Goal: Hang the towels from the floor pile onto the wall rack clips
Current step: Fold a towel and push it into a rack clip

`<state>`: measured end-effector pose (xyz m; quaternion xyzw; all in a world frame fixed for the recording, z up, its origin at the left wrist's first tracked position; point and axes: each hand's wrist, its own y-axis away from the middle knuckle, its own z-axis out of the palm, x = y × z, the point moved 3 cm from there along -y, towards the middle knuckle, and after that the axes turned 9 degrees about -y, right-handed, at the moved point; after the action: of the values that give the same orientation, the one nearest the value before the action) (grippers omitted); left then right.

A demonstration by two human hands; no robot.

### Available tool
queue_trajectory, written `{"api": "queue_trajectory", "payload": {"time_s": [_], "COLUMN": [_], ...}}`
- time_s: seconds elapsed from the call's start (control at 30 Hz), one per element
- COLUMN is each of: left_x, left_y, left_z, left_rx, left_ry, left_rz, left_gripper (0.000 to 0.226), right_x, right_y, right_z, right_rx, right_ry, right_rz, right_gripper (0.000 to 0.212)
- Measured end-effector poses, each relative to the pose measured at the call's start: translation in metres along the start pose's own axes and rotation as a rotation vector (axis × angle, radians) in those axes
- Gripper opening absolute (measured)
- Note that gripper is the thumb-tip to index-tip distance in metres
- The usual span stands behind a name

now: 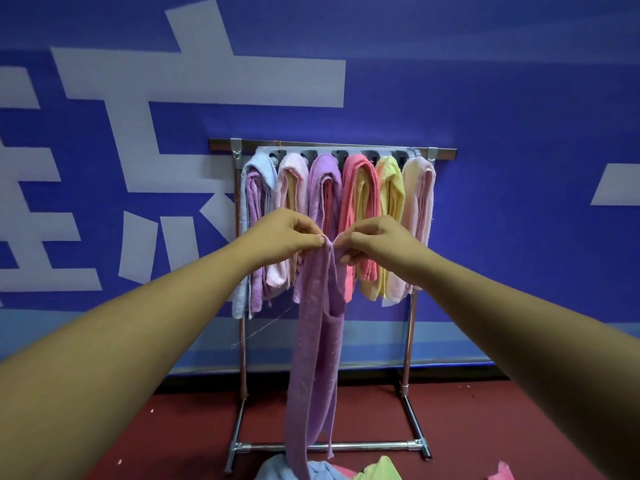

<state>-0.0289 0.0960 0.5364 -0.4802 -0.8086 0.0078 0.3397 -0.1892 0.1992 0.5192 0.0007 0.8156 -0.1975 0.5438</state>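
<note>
Two hands nearly touching: our L hand (287, 233) & R hand (375, 242) pinch lilac towel (317, 341) top edge. We shd bunch it narrow, push into rack clip (337, 154).

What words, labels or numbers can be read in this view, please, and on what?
Large white painted character on the blue wall: lower part covered; possibly "志", uncertain.
White strokes at the left edge: cut off, unreadable.
White fragment at the right edge: cut off, unreadable.
No text: hung pastel towels, long lilac towel, metal rack.
</note>
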Motion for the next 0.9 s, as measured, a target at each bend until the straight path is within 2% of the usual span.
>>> {"api": "queue_trajectory", "payload": {"time_s": [0.13,0.3,0.43,0.53,0.6,0.77,0.9], "left_x": [0.003,0.000,-0.009,-0.023,-0.028,-0.042,-0.052], "left_y": [0.001,0.003,0.005,0.008,0.011,0.017,0.021], "left_z": [0.002,0.004,0.006,0.008,0.008,-0.003,-0.012], "left_rx": [0.000,-0.001,-0.191,-0.360,-0.400,-0.323,-0.209], "left_ry": [-0.020,-0.076,-0.123,-0.170,-0.226,-0.457,-0.339], "left_rz": [-0.004,0.023,0.015,-0.014,0.013,-0.034,-0.104], "left_gripper": [0.013,0.022,0.025,0.018,0.018,0.023,0.024], "right_x": [-0.002,-0.005,-0.004,0.000,0.004,0.019,0.029], "right_y": [0.001,0.000,-0.001,-0.002,-0.001,0.006,0.013], "right_z": [0.008,0.015,0.011,0.004,0.001,-0.018,-0.030], "right_rx": [-0.069,-0.029,0.001,0.021,0.028,0.118,0.168], "right_ry": [0.277,0.355,0.305,0.280,0.304,0.361,0.352], "right_rz": [-0.042,-0.137,-0.093,-0.071,-0.053,0.010,0.058], "right_gripper": [0.031,0.029,0.021,0.016,0.018,0.019,0.020]}}
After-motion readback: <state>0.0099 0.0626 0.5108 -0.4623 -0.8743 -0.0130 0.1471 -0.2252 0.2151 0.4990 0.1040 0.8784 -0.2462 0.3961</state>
